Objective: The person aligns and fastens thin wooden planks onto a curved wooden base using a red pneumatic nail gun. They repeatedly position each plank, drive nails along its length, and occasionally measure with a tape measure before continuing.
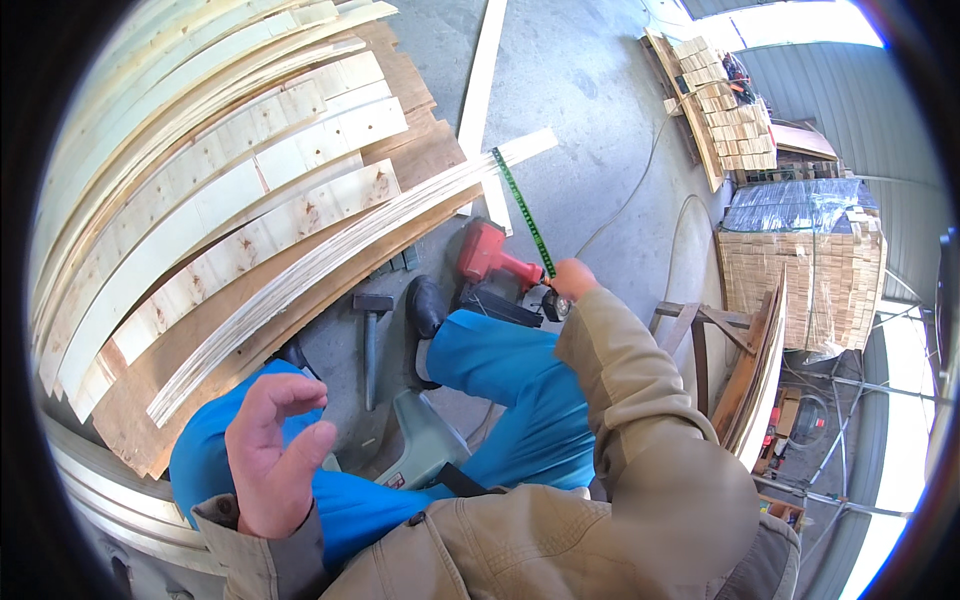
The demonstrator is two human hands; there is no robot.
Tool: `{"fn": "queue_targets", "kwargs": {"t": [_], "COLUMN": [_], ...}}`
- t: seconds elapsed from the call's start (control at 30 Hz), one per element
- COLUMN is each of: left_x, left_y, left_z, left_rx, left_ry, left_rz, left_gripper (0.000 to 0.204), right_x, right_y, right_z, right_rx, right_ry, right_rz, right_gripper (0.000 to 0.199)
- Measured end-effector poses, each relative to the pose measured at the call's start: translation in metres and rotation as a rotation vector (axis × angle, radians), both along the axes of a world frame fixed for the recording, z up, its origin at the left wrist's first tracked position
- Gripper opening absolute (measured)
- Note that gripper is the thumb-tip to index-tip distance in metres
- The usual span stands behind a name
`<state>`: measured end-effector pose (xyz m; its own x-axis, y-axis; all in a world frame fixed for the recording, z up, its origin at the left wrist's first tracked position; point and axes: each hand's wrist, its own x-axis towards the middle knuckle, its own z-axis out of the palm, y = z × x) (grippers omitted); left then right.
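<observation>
My right hand (573,281) is closed at the near end of a green tape measure (524,211). Its blade stretches away from the hand to the far part of a stack of thin wooden strips (330,270). Most of the tape's case is hidden by the hand. My left hand (275,448) is raised over my left thigh, fingers curved and thumb apart, with nothing in it. Just left of my right hand, a red nail gun (484,250) lies on the floor. A hammer (372,325) stands head up near my shoe (427,308).
Pale boards (220,200) lie in layers on plywood at left. A grey-green plastic stool (425,440) is between my legs. At right are a wooden frame (700,330), a wrapped pallet of wood blocks (770,270) and another block stack (720,110). A hose (645,165) crosses the floor.
</observation>
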<state>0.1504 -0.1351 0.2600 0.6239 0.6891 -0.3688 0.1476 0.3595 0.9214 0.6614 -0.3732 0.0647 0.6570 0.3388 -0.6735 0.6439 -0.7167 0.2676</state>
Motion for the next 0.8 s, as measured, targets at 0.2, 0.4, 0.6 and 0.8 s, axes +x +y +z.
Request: {"fn": "queue_targets", "kwargs": {"t": [0.2,0.4,0.6,0.8], "left_x": [-0.001,0.003,0.011,0.015], "left_y": [0.006,0.009,0.01,0.011], "left_z": [0.001,0.001,-0.002,-0.002], "left_rx": [-0.009,-0.075,-0.113,-0.127], "left_ry": [-0.004,0.034,0.055,0.092], "left_rz": [-0.015,-0.037,-0.02,-0.025], "left_gripper": [0.042,0.049,0.054,0.057], "right_x": [0.05,0.076,0.085,0.091], "right_y": [-0.02,-0.028,-0.026,-0.034], "right_z": [-0.001,0.004,0.001,-0.007], "right_rx": [-0.023,-0.067,0.044,0.078], "right_ry": [-0.071,-0.102,-0.134,-0.156], "right_rz": [0.012,-0.036,-0.087,-0.083], "right_gripper": [0.03,0.028,0.027,0.027]}}
